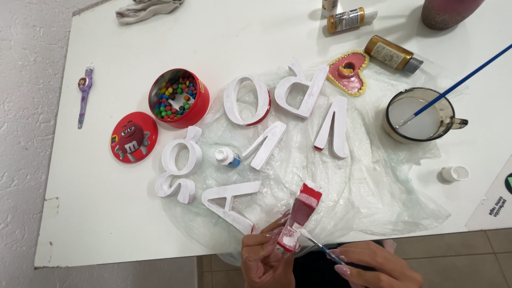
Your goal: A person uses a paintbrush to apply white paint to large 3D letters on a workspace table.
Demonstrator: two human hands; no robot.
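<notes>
- Six block letters (298, 90) are lying on the plastic sheet (373, 197), all showing white coats; a few are still showing red at a lower edge.
- One further letter piece (300, 214) is being held at the near edge of the plastic sheet, over the desk (96, 213) rim; its lower end is turning white while its upper part is staying red, so this piece seems roughly a third covered.
- The left hand (264, 256) is gripping that piece, fingers clenched around its lower end.
- The right hand (368, 264) is pinching a thin brush (314, 242), its tip touching the piece's white part.
- A glass cup (421, 113) of white liquid is standing on the far right of the plastic sheet, a second blue-handled brush (464, 80) resting in it.
- A small white paint bottle (228, 157) is lying among the letters.
- A red tin of coloured beads (178, 97) and its lid (134, 137) are sitting left of the sheet.
- Both wrists are being cut off by the frame's bottom; the held piece's letter shape is hard to make out.
</notes>
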